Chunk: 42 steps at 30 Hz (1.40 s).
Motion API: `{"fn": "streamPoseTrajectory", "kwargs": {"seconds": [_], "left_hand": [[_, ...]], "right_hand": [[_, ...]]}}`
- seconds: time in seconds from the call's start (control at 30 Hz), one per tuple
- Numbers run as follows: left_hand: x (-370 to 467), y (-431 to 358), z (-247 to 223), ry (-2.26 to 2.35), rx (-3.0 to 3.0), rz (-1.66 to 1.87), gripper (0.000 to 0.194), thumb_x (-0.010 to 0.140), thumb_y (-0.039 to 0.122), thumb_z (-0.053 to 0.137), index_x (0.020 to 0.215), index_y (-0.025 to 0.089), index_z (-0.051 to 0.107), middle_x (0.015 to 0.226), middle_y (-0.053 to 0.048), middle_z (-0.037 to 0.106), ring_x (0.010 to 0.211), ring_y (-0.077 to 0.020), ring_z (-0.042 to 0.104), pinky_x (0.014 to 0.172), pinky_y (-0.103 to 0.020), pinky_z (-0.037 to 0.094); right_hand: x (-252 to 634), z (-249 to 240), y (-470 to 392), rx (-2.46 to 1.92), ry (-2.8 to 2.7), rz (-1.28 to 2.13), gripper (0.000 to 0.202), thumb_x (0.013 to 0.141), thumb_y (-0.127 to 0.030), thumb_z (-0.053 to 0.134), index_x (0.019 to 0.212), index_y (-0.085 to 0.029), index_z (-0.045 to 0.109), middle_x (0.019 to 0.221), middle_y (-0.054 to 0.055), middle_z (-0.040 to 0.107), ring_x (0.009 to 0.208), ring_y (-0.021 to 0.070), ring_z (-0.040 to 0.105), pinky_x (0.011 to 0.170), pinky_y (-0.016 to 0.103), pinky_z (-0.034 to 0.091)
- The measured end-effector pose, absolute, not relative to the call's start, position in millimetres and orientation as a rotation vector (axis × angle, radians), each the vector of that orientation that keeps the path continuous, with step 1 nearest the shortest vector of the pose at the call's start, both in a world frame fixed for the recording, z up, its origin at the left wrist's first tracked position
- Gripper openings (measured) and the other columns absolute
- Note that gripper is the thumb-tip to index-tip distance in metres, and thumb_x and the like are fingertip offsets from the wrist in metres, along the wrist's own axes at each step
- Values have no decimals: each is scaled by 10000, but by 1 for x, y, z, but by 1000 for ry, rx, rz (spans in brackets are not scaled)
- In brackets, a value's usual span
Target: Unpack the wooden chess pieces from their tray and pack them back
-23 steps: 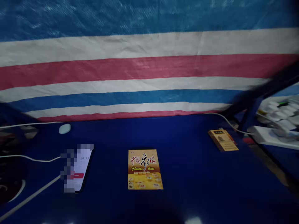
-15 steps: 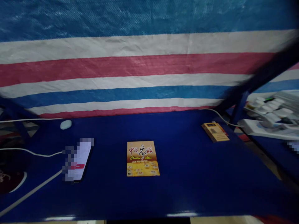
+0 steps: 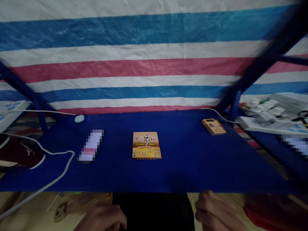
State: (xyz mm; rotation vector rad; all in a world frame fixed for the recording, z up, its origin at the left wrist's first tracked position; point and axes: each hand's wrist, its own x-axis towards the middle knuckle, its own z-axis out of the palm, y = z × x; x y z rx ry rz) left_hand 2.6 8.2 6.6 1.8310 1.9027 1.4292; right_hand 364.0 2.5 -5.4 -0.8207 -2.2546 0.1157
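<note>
A yellow-and-brown Chinese chess box (image 3: 146,146) lies flat near the middle of the blue table (image 3: 178,173). Below the table's front edge, at the bottom left, is my left hand (image 3: 103,218), its fingers curled and blurred. My right hand (image 3: 214,210) is by the front edge at the bottom right, also curled and smeared by motion. Neither hand touches the chess box. Whether anything is inside the fingers cannot be made out.
A phone (image 3: 91,146) and a small pale case (image 3: 79,118) lie at the left, with a white cable (image 3: 68,163) nearby. A small tan box (image 3: 214,127) sits at the back right. A power strip (image 3: 262,125) and white items are farther right.
Both hands have come into view at the bottom. The camera view has shifted, so the table's front edge and the area below it now show.
</note>
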Motion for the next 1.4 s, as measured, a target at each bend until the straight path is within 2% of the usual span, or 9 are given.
{"fn": "streamPoseTrajectory", "kwargs": {"seconds": [0.13,0.23,0.33,0.43,0.57,0.77,1.0,1.23,1.4], "left_hand": [[22,58,38,1835,1891,1449,251,925,237,511,1051,221,728,745,8,718,652,-145,668,574,-238,507],[34,89,47,1762,1940,1438,252,948,222,498,1052,229,728,751,14,714,670,-137,661,637,-249,510],[35,101,31,1818,1883,1513,257,969,216,482,1064,228,720,810,1,711,728,-138,662,695,-258,509],[26,101,2,1822,1665,1412,244,990,296,489,1069,217,705,789,-4,689,613,-125,609,584,-242,484],[22,101,-16,1768,1579,1253,303,1021,393,450,1131,226,678,790,-8,694,603,-136,614,558,-245,500],[36,103,-10,1816,1719,1149,256,992,396,519,1147,271,680,954,-10,711,643,-139,599,625,-287,494],[34,103,-16,1791,2000,987,366,994,364,517,1353,311,565,1176,-29,688,704,-151,619,711,-331,557],[38,103,-16,1721,2266,834,522,998,351,524,1508,367,415,1429,-25,611,1126,-249,675,929,-462,572],[37,99,-19,1704,2400,731,619,982,389,559,1560,367,339,1515,-48,539,1161,-282,678,955,-527,564]], "right_hand": [[312,69,89,-729,-1910,-26,224,792,-56,504,829,-249,614,708,-12,625,611,150,601,560,317,447],[281,83,133,-992,-1559,125,216,907,-134,471,800,-219,638,733,-10,620,655,136,606,620,304,467],[268,58,140,-1210,-1361,161,199,957,-219,486,885,-218,671,782,-2,636,749,162,625,728,331,487],[269,15,122,-1382,-1379,220,220,992,-303,470,991,-220,674,923,46,678,884,209,640,824,385,504],[275,-21,104,-1479,-1503,370,290,993,-381,500,1218,-249,628,1101,84,663,987,239,636,858,419,536],[272,-21,108,-1561,-1612,429,435,998,-454,506,1404,-297,509,1280,86,598,1107,249,626,946,460,542],[266,-18,101,-1473,-1820,416,446,1026,-398,468,1465,-320,444,1428,68,538,1302,267,522,1100,503,458],[264,-19,103,-1476,-1897,363,432,1026,-354,463,1457,-326,466,1481,73,494,1292,280,524,1051,517,501],[266,-21,96,-1451,-2030,330,577,997,-411,532,1543,-327,367,1595,78,392,1375,317,468,1079,551,484]]}}
